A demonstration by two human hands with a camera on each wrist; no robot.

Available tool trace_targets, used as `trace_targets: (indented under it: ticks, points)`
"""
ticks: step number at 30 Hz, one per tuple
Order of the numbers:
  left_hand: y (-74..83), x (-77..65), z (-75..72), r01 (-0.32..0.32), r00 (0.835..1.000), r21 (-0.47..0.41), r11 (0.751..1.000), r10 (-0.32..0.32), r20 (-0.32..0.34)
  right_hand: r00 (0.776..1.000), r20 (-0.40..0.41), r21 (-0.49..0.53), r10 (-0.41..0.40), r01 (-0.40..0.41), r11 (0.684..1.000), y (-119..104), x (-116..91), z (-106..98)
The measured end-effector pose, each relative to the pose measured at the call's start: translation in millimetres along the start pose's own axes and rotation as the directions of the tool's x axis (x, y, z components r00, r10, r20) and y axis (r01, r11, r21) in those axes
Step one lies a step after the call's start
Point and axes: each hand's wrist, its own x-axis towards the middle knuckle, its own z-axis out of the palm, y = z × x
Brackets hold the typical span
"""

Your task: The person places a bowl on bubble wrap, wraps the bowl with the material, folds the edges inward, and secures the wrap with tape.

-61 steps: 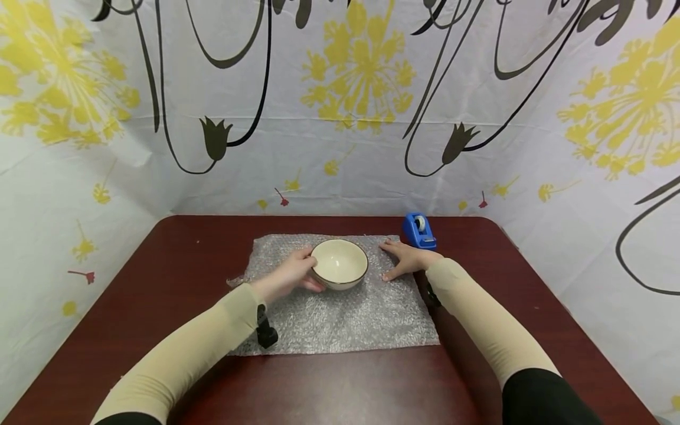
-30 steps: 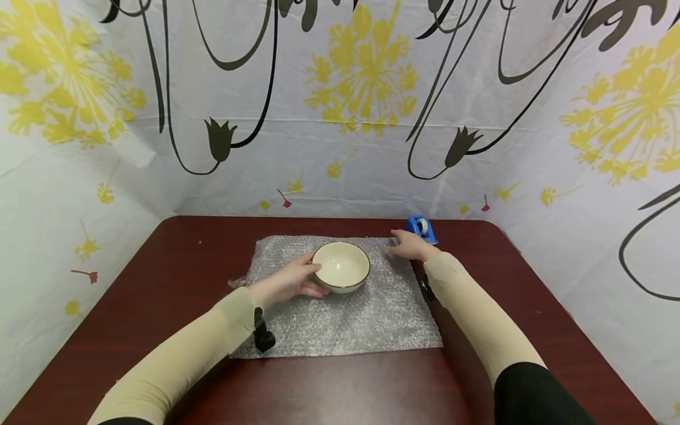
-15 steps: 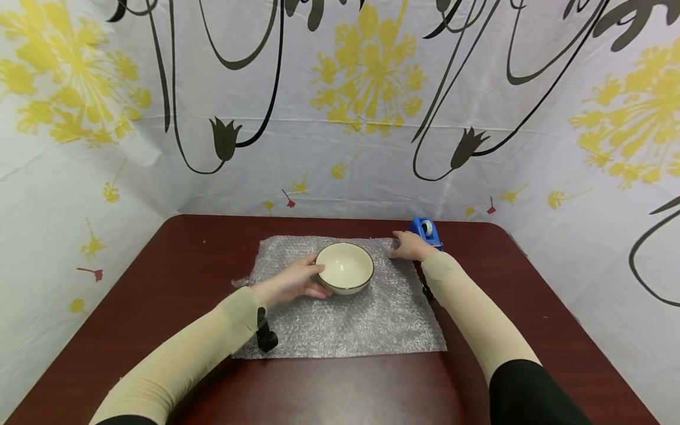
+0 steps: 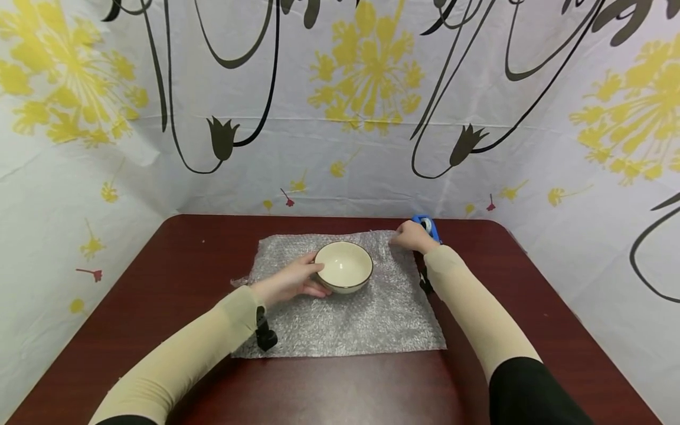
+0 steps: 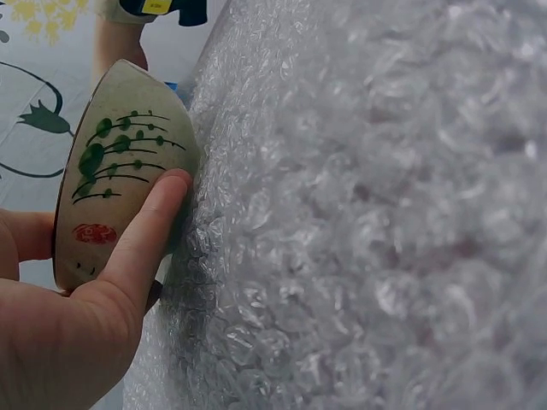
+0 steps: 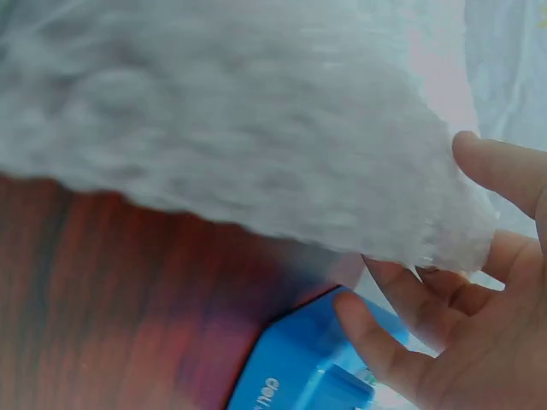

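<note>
A cream bowl [image 4: 344, 265] with a dark rim sits over the middle of a sheet of bubble wrap [image 4: 366, 324]. My left hand [image 4: 291, 281] grips its left side, thumb at the rim and fingers along the outer wall. In the left wrist view the bowl [image 5: 128, 162] shows green painted leaves and a red mark. At the sheet's far right corner, my right hand [image 4: 414, 237] pinches the bubble wrap [image 6: 299, 162] between thumb and fingers. That corner is lifted off the table in the right wrist view.
A blue tape dispenser [image 4: 428, 226] stands just beyond my right hand, partly hidden by it. The dark red-brown table [image 4: 329, 389] ends at a patterned white cloth [image 4: 255, 195] behind and at both sides. Black wrist cameras are strapped at both sleeves.
My right hand went from lying spread on the sheet to its far right corner, took hold of it and raised it slightly. My left hand and the bowl have hardly moved.
</note>
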Motion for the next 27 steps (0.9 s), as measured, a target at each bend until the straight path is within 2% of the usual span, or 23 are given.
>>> trace_targets:
  ticks: [5, 12, 19, 27]
  points:
    - [-1.1, 0.0, -0.4, 0.002, 1.000, 0.001, 1.000, -0.002, -0.007, 1.000, 0.011, 0.078, -0.008, 0.008, 0.997, -5.9, -3.5, -9.8]
    - [-2.6, 0.9, -1.4, -0.012, 1.000, 0.003, 1.000, 0.012, -0.005, 0.998, -0.030, 0.050, -0.053, 0.055, 0.997, -28.2, -15.1, -24.1]
    - [-2.2, 1.0, -1.7, -0.015, 1.000, 0.011, 1.000, 0.015, 0.008, 0.994, -0.057, 0.073, -0.094, 0.098, 0.993, -50.0, -25.7, -36.6]
    - [-3.3, 0.0, -1.1, -0.011, 1.000, 0.010, 1.000, 0.011, 0.002, 0.987, -0.035, 0.050, -0.155, 0.157, 0.986, -77.8, -38.3, -40.9]
